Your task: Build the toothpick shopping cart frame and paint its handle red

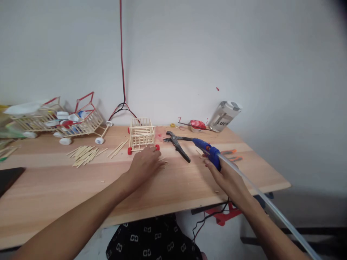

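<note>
Stick cart [142, 133] just left of centre frame, directly up-frame of the left hand [145, 163].
I log the left hand as nearer: fingers bent at the cart's lower right corner, whether gripping I can't tell. Cart's long axis seems to run up the frame; which end is front, unclear. Right hand [229, 180], right of centre, wraps the glue gun [214, 156], which points upper left toward the pliers [176, 145]; its clear glue stick [260, 191] trails lower right.
</note>
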{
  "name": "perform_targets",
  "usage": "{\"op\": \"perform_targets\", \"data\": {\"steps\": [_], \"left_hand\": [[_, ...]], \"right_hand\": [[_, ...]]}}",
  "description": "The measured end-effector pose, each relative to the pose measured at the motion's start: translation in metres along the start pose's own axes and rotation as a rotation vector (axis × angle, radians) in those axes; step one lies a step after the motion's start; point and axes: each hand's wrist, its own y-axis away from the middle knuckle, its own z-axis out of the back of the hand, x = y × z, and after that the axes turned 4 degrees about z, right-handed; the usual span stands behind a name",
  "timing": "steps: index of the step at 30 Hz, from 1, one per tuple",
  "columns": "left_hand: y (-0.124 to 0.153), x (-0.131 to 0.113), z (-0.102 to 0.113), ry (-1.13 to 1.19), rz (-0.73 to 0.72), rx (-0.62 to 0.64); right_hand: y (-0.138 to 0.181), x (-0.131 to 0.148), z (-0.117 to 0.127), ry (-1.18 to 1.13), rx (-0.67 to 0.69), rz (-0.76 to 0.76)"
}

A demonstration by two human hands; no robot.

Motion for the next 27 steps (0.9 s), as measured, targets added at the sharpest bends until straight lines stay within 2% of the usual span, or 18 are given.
{"op": "perform_targets", "data": {"steps": [2,4,6,8,10,13,18,21,27], "left_hand": [[-0.001,-0.007,0.008,0.146,0.024,-0.083],[0.000,-0.022,0.018,0.415,0.077,-0.071],[0.005,-0.043,0.026,0.797,0.166,0.062],[0.014,-0.069,0.028,1.149,0.277,0.256],[0.024,-0.096,0.025,1.406,0.318,0.449],[0.035,-0.126,0.015,1.690,0.301,0.574],[0.040,-0.145,0.004,1.864,0.369,0.471],[0.041,-0.150,0.006,1.885,0.415,0.433],[0.044,-0.162,0.011,2.004,0.525,0.331]], "right_hand": [[-0.003,0.002,-0.001,0.025,-0.062,0.029],[-0.005,0.003,-0.002,0.048,-0.109,0.045],[-0.007,0.004,-0.003,0.060,-0.137,0.057],[-0.008,0.006,-0.004,0.068,-0.153,0.083],[-0.009,0.009,-0.005,0.078,-0.170,0.104],[-0.008,0.012,-0.007,0.075,-0.215,0.122],[-0.002,0.007,-0.010,0.088,-0.258,0.154],[0.001,0.004,-0.013,0.157,-0.255,0.160],[0.002,0.007,-0.017,0.242,-0.359,0.242]]}}
